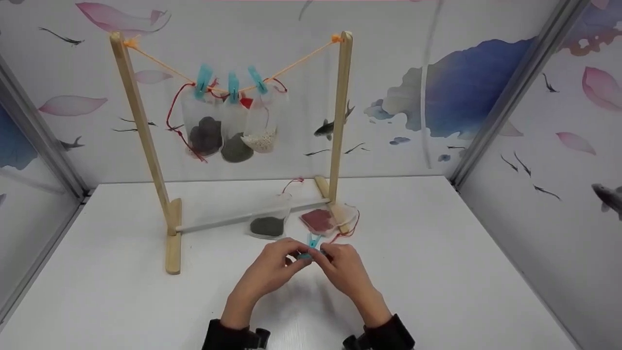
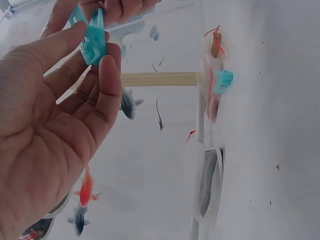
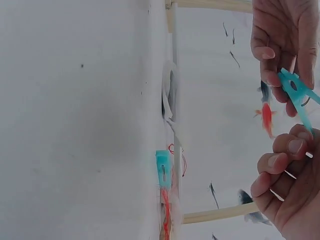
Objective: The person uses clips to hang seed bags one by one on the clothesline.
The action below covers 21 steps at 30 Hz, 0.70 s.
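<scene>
In front of me both hands meet over the table at a teal clothespin [image 2: 93, 42]. My left hand [image 1: 273, 267] pinches one end of it between thumb and fingertips. At the other end, the fingertips of my right hand [image 1: 344, 267] grip its handles. A second teal clothespin [image 3: 163, 167] lies on the table just beyond the hands. Behind it are a mesh bag with dark-red contents [image 1: 318, 221] and a mesh bag with dark grey-green contents [image 1: 267, 226], both with red drawstrings.
A wooden stand [image 1: 338, 121] with a white crossbar [image 1: 218, 225] carries a sagging orange cord [image 1: 306, 59]. Three teal clothespins [image 1: 204, 80] hold three mesh bags [image 1: 236, 148] on it. Patterned walls [image 1: 398, 29] enclose the white table [image 1: 461, 272].
</scene>
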### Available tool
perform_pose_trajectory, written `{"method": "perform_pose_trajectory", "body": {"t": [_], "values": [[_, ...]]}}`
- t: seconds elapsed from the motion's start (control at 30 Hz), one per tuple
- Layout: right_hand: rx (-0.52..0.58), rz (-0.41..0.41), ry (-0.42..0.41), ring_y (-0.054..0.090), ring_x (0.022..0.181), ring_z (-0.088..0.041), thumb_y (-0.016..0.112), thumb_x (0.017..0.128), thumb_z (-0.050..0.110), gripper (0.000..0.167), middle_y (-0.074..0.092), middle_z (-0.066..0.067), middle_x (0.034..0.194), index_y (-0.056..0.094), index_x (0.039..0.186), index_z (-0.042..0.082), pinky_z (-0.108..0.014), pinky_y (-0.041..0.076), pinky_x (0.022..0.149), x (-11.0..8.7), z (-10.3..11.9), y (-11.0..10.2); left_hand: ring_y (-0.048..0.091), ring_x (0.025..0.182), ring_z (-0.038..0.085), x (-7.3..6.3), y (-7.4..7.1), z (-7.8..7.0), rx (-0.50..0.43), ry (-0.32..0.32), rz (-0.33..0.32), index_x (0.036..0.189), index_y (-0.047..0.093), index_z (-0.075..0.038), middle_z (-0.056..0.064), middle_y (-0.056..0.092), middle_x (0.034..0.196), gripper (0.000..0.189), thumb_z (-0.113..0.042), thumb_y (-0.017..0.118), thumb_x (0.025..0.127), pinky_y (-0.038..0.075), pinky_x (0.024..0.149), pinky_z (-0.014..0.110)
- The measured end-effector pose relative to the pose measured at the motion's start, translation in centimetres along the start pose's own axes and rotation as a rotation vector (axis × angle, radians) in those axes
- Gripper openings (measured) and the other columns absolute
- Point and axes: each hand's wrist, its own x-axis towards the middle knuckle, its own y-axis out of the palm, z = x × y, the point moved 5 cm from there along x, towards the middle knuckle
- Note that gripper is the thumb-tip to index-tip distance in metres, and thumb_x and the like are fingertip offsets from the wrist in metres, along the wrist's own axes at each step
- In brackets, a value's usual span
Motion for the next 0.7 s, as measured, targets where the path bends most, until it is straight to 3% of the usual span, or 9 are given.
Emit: {"method": "perform_pose_trajectory", "body": {"t": [0.13, 0.4, 0.7], "values": [[0.042, 0.060, 0.013, 0.028, 0.053, 0.003, 0.061, 0.099, 0.035, 0.041, 0.030, 0.015, 0.060, 0.049, 0.066, 0.012, -0.014, 0.023, 0.053, -0.02, -0.08, 0.20, 0.066, 0.099, 0.014, 0.05, -0.16, 0.28, -0.004, -0.005, -0.017, 0.115, 0.071, -0.018, -0.001, 0.069, 0.109, 0.023, -0.031, 0.064, 0.098, 0.054, 0.079, 0.022], [0.118, 0.227, 0.030, 0.035, 0.057, 0.001, 0.055, 0.100, 0.045, 0.037, 0.037, 0.012, 0.063, 0.056, 0.081, 0.014, -0.015, 0.031, 0.056, 0.00, -0.22, 0.35, 0.065, 0.102, 0.015, 0.00, -0.41, 0.43, 0.050, 0.011, -0.053, 0.117, 0.072, -0.016, 0.000, 0.069, 0.113, 0.024, -0.028, 0.062, 0.098, 0.055, 0.079, 0.023], [0.094, 0.181, 0.013, 0.036, 0.058, 0.002, 0.056, 0.100, 0.044, 0.037, 0.037, 0.013, 0.063, 0.057, 0.077, 0.015, -0.015, 0.032, 0.056, -0.01, -0.35, -0.15, 0.065, 0.104, 0.016, 0.18, 0.00, 0.12, 0.091, 0.021, -0.067, 0.119, 0.071, -0.014, 0.002, 0.070, 0.114, 0.023, -0.020, 0.061, 0.099, 0.056, 0.080, 0.024]]}}
